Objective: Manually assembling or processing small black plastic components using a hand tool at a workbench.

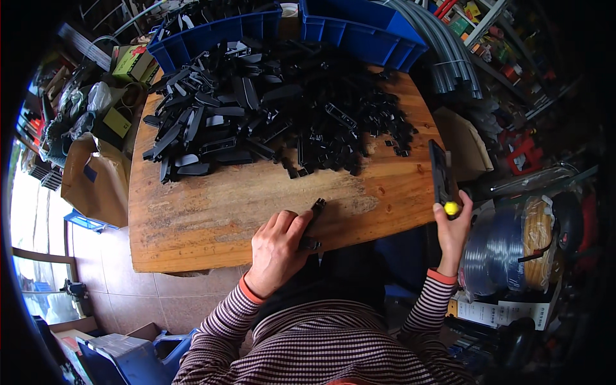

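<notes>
My left hand (277, 249) rests at the near edge of the wooden table (212, 212), fingers closed over a long black plastic part (314, 221) that sticks out toward the right. My right hand (453, 228) is off the table's right edge, gripping a small tool with a yellow end (452, 208); a flat black plastic strip (439, 172) stands up just above it. A big heap of black plastic parts (256, 109) covers the far half of the table.
Two blue plastic bins (359, 29) stand at the table's far edge. Cardboard boxes and bags (96, 173) sit on the left, grey conduit tubes (449, 58) at upper right, a coil of hose (507, 250) at right.
</notes>
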Demonstrator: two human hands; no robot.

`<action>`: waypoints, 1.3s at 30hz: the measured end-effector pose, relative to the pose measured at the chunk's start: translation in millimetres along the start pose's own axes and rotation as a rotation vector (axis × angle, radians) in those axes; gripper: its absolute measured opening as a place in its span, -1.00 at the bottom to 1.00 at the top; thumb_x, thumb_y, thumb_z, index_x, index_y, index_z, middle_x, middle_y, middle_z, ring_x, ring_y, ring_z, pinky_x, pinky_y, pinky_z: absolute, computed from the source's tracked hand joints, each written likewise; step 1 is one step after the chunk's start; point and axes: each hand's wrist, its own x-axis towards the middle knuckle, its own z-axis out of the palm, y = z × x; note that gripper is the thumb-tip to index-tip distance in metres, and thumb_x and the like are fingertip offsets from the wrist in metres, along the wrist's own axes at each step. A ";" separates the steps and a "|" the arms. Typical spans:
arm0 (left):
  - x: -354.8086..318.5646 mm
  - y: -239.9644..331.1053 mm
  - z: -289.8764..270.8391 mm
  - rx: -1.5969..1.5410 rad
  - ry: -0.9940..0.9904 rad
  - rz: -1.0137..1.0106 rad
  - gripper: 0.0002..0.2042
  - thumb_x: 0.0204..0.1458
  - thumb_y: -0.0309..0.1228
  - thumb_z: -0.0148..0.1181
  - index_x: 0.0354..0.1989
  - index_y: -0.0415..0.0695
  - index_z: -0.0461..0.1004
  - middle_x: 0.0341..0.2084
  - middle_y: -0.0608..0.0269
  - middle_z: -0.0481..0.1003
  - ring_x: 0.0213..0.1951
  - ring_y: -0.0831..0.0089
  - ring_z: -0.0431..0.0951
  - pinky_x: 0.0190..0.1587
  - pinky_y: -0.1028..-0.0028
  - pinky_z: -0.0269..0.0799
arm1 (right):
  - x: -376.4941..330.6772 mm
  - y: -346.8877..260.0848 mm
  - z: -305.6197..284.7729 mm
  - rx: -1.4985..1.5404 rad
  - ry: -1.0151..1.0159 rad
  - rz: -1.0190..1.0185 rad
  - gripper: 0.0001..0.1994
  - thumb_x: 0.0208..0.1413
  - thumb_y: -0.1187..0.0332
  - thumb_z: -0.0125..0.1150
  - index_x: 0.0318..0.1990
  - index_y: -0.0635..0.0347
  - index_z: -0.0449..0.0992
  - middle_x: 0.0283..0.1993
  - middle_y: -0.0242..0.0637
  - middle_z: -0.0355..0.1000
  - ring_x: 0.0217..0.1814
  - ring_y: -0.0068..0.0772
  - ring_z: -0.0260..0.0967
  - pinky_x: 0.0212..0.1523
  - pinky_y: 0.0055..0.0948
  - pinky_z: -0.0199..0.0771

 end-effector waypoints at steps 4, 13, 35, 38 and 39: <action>3.9 10.7 4.9 0.012 -0.023 0.008 -0.60 -0.18 -0.49 0.31 -0.07 -0.10 0.49 -0.39 0.21 0.46 -0.34 0.24 0.52 -0.33 0.32 0.47 | -5.3 -17.6 14.8 -0.395 -0.032 -0.011 -0.35 -0.04 0.27 0.38 0.22 0.19 0.25 0.11 -0.14 0.36 0.10 -0.22 0.35 0.08 -0.27 0.38; 16.9 26.4 3.2 -0.115 -0.067 0.158 -0.60 -0.10 -0.49 0.28 0.00 -0.12 0.47 -0.13 0.11 0.46 -0.17 0.14 0.52 -0.22 0.31 0.51 | 14.7 -80.5 37.4 0.145 -0.273 -0.353 -0.85 0.02 0.41 0.33 -0.28 0.28 0.55 -0.38 -0.20 0.51 -0.34 -0.28 0.50 -0.26 -0.45 0.46; 88.9 -97.3 -10.9 -0.131 -0.602 0.479 -0.52 -0.09 -0.45 0.15 0.08 -0.32 0.35 -0.26 0.12 0.37 -0.22 0.30 0.46 -0.22 0.44 0.51 | 56.7 -125.3 166.3 0.012 -0.608 -0.455 -0.80 -0.11 0.42 0.37 -0.38 0.34 0.49 -0.40 -0.12 0.45 -0.36 -0.07 0.45 -0.36 -0.26 0.40; 83.9 -108.3 -13.5 -0.060 -0.586 0.479 -0.53 -0.11 -0.44 0.17 0.04 -0.34 0.37 -0.25 0.11 0.38 -0.24 0.31 0.46 -0.23 0.46 0.52 | 54.6 -130.4 171.4 -0.016 -0.651 -0.473 -0.80 -0.12 0.44 0.32 -0.39 0.38 0.47 -0.41 -0.09 0.43 -0.38 -0.09 0.42 -0.35 -0.30 0.35; 80.3 -110.6 -14.7 0.010 -0.558 0.473 -0.52 -0.13 -0.43 0.19 0.03 -0.36 0.38 -0.24 0.08 0.38 -0.25 0.31 0.46 -0.23 0.46 0.52 | 52.8 -132.1 172.2 -0.013 -0.662 -0.477 -0.80 -0.12 0.44 0.32 -0.39 0.38 0.47 -0.41 -0.09 0.43 -0.38 -0.09 0.42 -0.35 -0.30 0.35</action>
